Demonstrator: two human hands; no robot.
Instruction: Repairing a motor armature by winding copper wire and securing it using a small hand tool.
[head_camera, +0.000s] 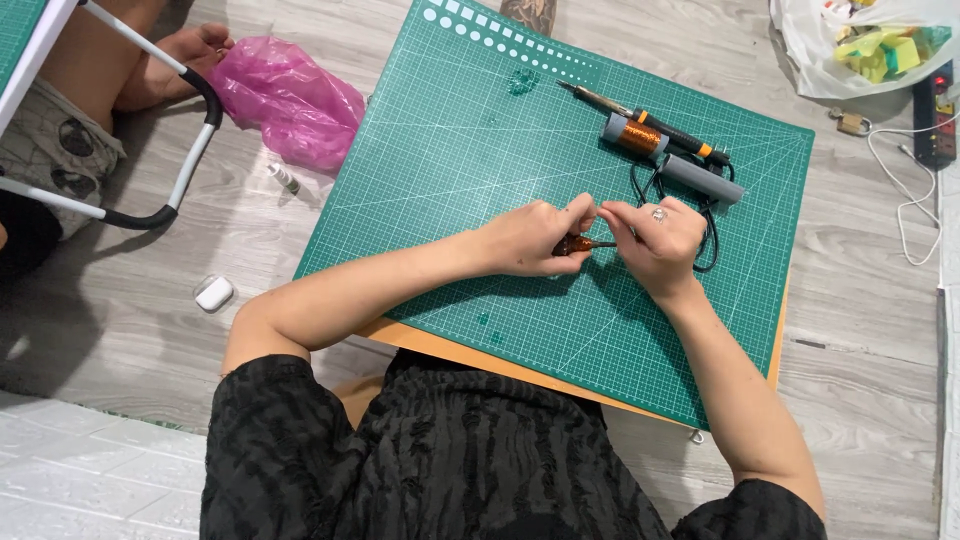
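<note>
1. Copper coil (573, 243), a small piece wound with reddish-brown wire, sits between the two hands, held just above the green cutting mat (450, 150) near its middle.
2. Left hand (530, 238) has its fingers (582, 210) closed round the coil's body, thumb and forefinger pinched together on it.
3. Right hand (660, 238), with a ring on one finger, meets the left at the coil; its fingers (612, 215) are pressed together on a thin dark tip or wire end that sticks out of the coil toward them. Whether this is wire or a small tool I cannot tell.
4. As a judgement, the winding on this small piece looks well filled, so the work seems to be at a finishing or fine-handling stage, not a start; how much wire is left to lay cannot be read.
5. Beyond the fingers, farther up the mat, lies a larger grey tube (668, 160) with a band of copper wire already wound, which looks done or set aside.
6. Just beside that tube lies a soldering iron (650, 122) with an orange-and-black handle, untouched; its black cord (708, 235) loops down past the right hand.
7. Well off to the left of the fingers, on the floor, lie a pink plastic bag (290, 100) and a small white case (214, 293).
</note>
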